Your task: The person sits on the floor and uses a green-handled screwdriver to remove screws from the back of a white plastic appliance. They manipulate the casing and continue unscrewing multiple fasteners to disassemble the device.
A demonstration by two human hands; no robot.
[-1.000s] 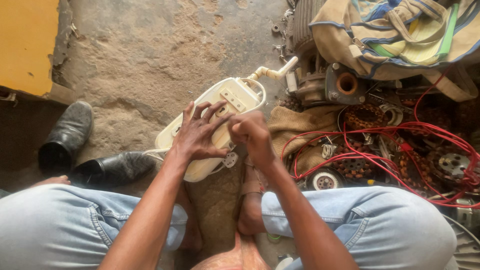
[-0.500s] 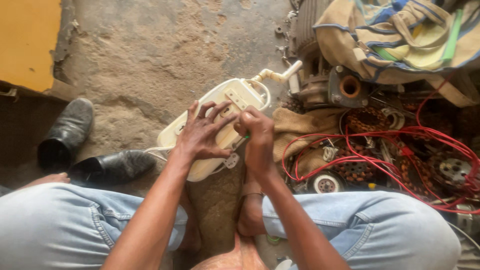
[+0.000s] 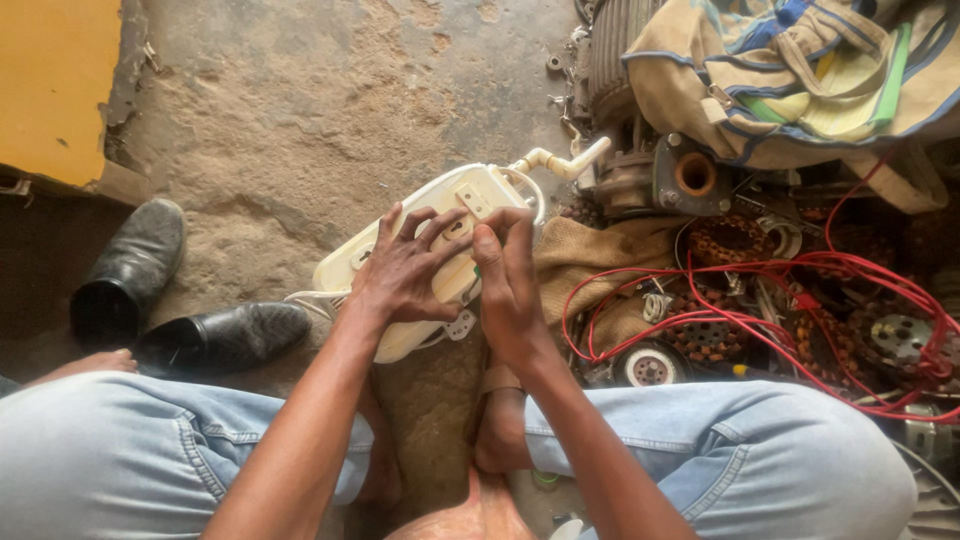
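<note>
On dirt floor between knees — cream casing (image 3: 440, 250), left hand (image 3: 405, 275) splayed flat across it, right hand (image 3: 510, 290) gripping its edge. Underside hidden — striped bag (image 3: 800, 70) cut off top right.

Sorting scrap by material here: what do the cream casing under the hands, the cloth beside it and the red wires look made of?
Cream casing: apparently moulded plastic, smooth, slightly glossy, rounded edges. Cloth: coarse woven fabric, probably burlap, matte tan. Red wires: thin leads, seemingly plastic-insulated, with a uniform bright sheen; no bare metal is visible.
</note>
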